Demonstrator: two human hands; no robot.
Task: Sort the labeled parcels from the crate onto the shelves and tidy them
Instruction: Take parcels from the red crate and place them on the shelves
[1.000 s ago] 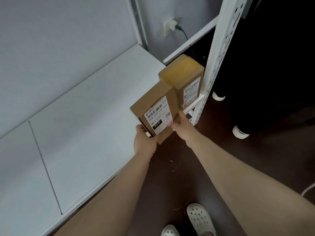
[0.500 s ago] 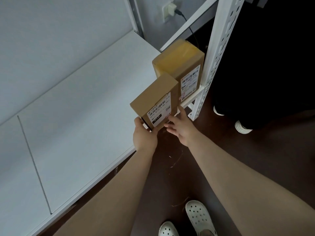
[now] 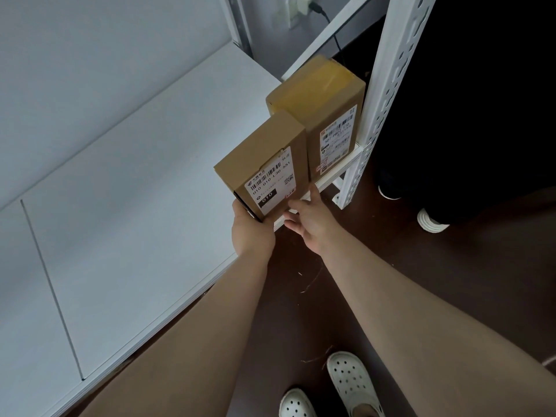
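A slim brown parcel with a white "010" label stands on its edge at the front right of the white shelf. My left hand grips its lower left corner. My right hand touches its lower right corner with spread fingers. Right beside it, against the shelf post, stands a taller taped brown parcel with its own barcode label facing me. The two parcels touch side by side.
The white perforated shelf post rises on the right. A wall socket with a black cable sits behind. Another person's dark clothes and white shoes stand to the right on the dark floor. My own white clogs show below.
The slim parcel has been pushed further onto the shelf and set up straighter beside the taller one. My right hand slid from its side to its lower right corner.
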